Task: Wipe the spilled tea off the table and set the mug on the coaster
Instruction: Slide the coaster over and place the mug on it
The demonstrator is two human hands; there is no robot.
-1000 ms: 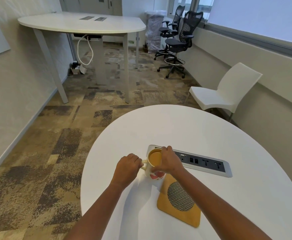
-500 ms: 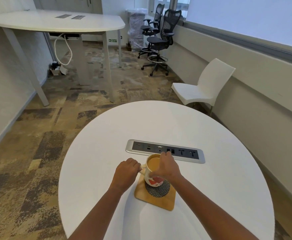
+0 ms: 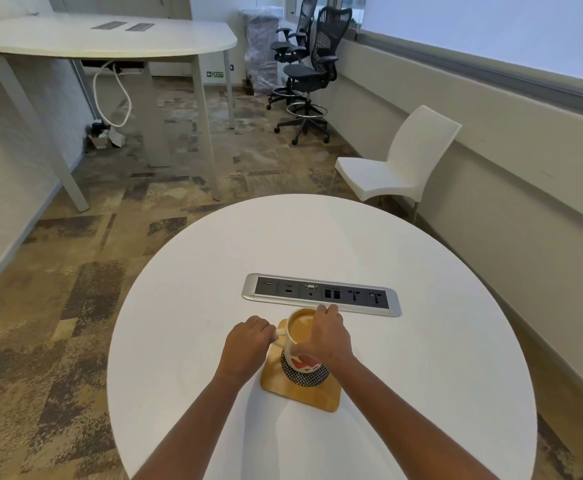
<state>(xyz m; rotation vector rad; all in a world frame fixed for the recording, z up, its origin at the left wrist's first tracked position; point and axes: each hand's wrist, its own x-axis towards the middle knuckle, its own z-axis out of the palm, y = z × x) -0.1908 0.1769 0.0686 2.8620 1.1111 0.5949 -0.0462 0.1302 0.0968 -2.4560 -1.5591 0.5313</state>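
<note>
At our near edge of the table (image 3: 439, 358), the mug (image 3: 303, 362) is over the coaster (image 3: 303, 398); contact unclear. Left hand (image 3: 246, 344) grips the handle, right hand (image 3: 326, 341) wraps the body. We should seat it flat, centred, release slowly: tea (image 3: 302, 329) near the brim. One second ago it was off-coaster, beside the socket panel (image 3: 321, 294).

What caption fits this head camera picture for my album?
Left hand and right hand hold a full mug of tea at the wooden coaster on a white table.
</note>
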